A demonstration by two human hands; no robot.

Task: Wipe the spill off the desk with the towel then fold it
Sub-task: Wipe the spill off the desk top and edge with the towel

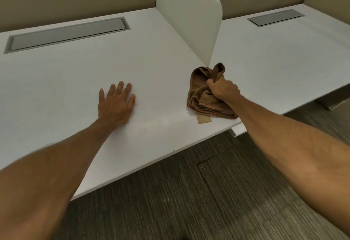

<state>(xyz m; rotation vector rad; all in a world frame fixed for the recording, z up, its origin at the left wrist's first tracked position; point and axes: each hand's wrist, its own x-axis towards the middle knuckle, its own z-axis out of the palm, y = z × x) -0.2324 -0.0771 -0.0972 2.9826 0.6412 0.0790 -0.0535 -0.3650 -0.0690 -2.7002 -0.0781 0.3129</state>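
The right hand (223,90) gripped a bunched brown towel (200,95) near the front edge of the white desk (56,80), just below the end of the white divider (189,21), while the left hand (115,105) lay flat and spread on the surface, well apart. A faint wet sheen (166,122) showed between them. Held in a wad, the towel risked smearing liquid toward the edge, or slipping off onto the floor (189,192), its tag (204,119) lying closest to the edge.
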